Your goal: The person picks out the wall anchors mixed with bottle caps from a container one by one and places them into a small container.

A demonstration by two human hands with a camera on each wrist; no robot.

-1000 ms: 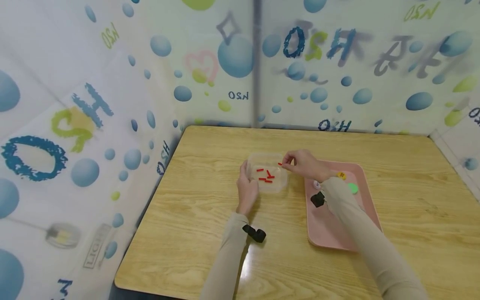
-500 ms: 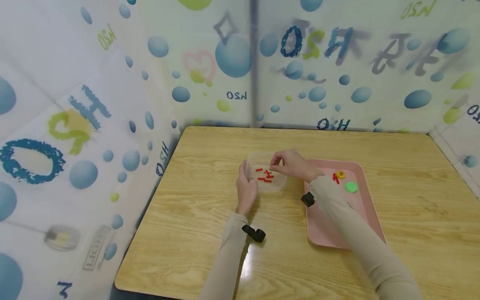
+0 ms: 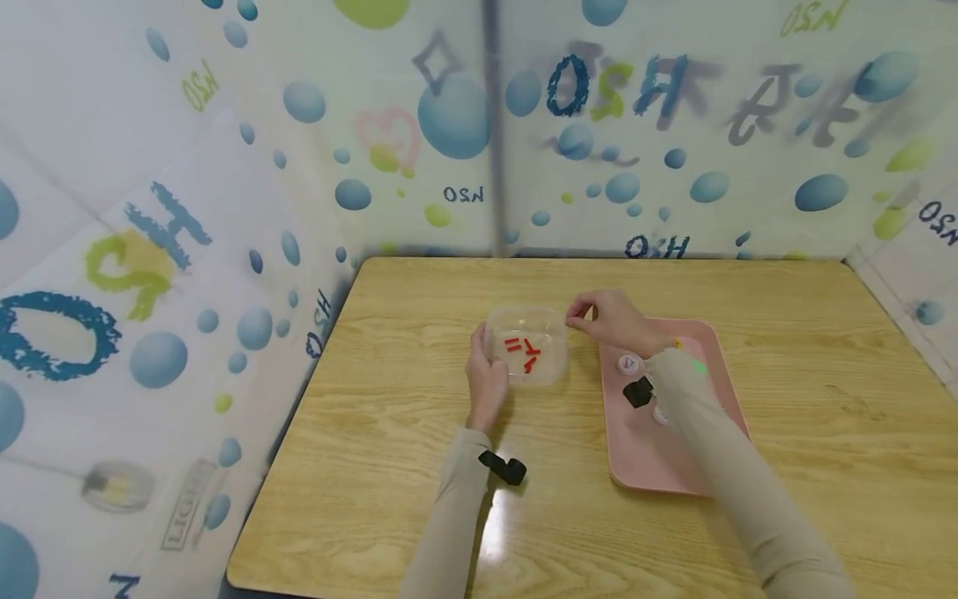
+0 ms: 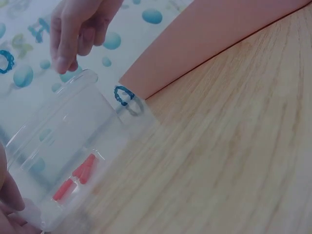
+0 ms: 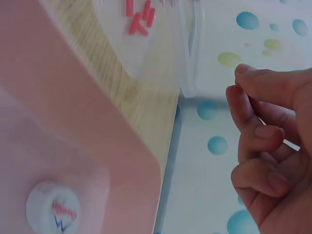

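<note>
A clear plastic container [image 3: 551,359] stands on the table, with several short red sticks [image 3: 530,363] lying in its bottom. My left hand [image 3: 488,381] grips the container's left side, thumb toward the front and fingers round the wall. Just above the right rim is my right hand [image 3: 615,320], its thumb and index fingertips nearly together. The right wrist view shows nothing between those fingers [image 5: 239,100], and the other fingers are curled in. In the left wrist view the same right hand [image 4: 80,29] hangs over the container's rim [image 4: 88,76].
A pink tray [image 3: 651,457] lies right of the container, under my right forearm. It holds white round caps, one of them a printed cap [image 5: 53,209], plus a green disc [image 3: 700,366] and a yellow piece [image 3: 677,342] partly behind the sleeve. Patterned walls border the table [image 3: 419,333].
My right hand brought a red stick over the container, let it go among the others, and moved back right to the rim. The sticks have shifted. The left hand still holds the container.
</note>
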